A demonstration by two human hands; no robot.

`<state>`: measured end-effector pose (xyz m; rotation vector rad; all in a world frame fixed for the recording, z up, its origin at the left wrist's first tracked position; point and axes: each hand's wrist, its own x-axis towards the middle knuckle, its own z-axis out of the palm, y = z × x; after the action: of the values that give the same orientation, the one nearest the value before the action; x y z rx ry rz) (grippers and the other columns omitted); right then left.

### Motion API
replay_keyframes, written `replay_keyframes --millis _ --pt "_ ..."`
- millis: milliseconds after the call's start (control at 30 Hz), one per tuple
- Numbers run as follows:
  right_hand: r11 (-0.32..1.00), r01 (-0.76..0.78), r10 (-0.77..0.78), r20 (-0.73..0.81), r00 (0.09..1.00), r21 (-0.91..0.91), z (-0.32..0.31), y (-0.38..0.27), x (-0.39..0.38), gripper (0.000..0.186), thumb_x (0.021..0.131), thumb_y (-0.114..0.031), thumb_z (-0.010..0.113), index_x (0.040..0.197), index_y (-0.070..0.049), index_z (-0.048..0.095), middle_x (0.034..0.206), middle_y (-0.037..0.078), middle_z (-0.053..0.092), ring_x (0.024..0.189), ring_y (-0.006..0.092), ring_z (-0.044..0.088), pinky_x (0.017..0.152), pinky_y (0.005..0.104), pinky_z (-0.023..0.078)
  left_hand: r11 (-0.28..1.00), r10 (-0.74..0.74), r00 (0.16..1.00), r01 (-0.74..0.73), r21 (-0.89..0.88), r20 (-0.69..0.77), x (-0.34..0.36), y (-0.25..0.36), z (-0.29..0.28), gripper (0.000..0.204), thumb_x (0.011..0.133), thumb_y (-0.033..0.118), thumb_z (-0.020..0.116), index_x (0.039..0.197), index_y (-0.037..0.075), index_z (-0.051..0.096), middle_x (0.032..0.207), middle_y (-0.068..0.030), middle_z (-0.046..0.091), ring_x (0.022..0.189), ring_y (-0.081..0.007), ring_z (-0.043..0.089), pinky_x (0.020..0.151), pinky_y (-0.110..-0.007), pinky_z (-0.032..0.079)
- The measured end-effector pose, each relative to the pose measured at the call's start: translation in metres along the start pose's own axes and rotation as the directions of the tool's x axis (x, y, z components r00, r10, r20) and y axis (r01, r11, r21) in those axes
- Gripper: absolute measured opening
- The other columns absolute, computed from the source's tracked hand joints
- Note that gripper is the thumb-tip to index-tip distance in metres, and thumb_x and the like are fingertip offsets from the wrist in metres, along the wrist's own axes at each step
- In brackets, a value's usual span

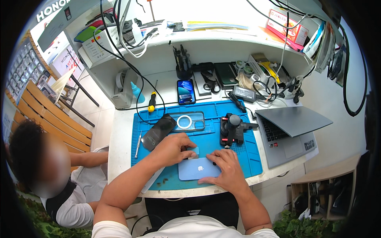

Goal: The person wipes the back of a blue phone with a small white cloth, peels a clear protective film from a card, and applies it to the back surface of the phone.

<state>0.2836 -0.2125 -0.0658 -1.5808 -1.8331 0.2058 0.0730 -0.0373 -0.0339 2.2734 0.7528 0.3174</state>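
A light-blue smartphone (189,173) lies back up on the blue work mat (251,158). My right hand (227,170) holds its right end, thumb along the near edge and fingers at the far edge. Just above the phone's far left edge, my left hand (174,149) is closed in a pinch on a small, thin, pale-blue piece (195,150), whose kind I cannot make out. Under my left forearm, a flat whitish piece (152,180) is partly hidden. Beyond my left hand are a dark phone-shaped slab (158,133) and a clear phone case with a white ring (198,119).
A black clamp holder (233,129) stands on the mat, with an opened laptop (291,135) to its right. Behind are a lit phone (186,92), a yellow-black screwdriver (152,102) and a blue bottle (137,92). Cables (131,65) hang at the left. A person (75,194) sits left.
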Motion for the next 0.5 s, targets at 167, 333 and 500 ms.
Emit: replay_keyframes --millis 167,333,500 --pt "1.000 0.001 -0.001 0.002 1.000 -0.007 -0.001 0.000 0.000 0.086 0.061 -0.057 0.101 0.122 -0.001 0.079 0.123 0.012 0.071 0.120 0.0337 0.063 0.113 0.0510 0.047 1.000 -0.021 1.000 0.021 0.003 -0.005 -0.008 0.011 0.000 0.030 0.089 0.020 0.093 0.115 0.009 0.083 0.097 -0.0093 0.079 0.081 -0.0231 0.075 0.074 -0.036 0.060" --pt "1.000 0.001 -0.001 0.008 1.000 0.003 -0.001 -0.001 0.001 0.086 0.062 -0.057 0.100 0.122 0.000 0.079 0.123 0.012 0.070 0.121 0.0336 0.063 0.113 0.0509 0.047 0.999 0.005 0.998 -0.008 0.041 0.056 -0.016 0.019 -0.001 0.027 0.090 0.017 0.091 0.114 0.009 0.081 0.097 -0.0108 0.082 0.080 -0.0246 0.079 0.074 -0.035 0.062" --pt "1.000 -0.010 0.010 0.005 1.000 0.005 0.000 -0.001 0.000 0.086 0.061 -0.057 0.100 0.122 0.000 0.079 0.123 0.012 0.070 0.120 0.0335 0.063 0.112 0.0507 0.047 0.979 0.075 0.992 -0.092 0.182 0.102 -0.016 0.024 -0.003 0.024 0.090 0.016 0.088 0.111 0.009 0.080 0.100 -0.0121 0.082 0.081 -0.0286 0.079 0.074 -0.037 0.062"
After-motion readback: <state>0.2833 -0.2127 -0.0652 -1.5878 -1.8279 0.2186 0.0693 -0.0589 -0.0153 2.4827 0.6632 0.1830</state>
